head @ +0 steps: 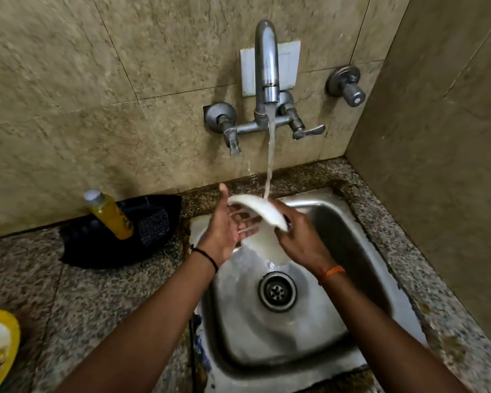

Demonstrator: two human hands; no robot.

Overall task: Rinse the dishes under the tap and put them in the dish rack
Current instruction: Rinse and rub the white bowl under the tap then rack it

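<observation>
Both hands hold a translucent white round plate (262, 212) tilted under the steel tap's (267, 66) stream, over the far-left part of the square steel sink (352, 251). The left hand (224, 231) cups it from behind with straight fingers, thumb at its far edge; the right hand (298, 236) grips its near-right rim.
</observation>
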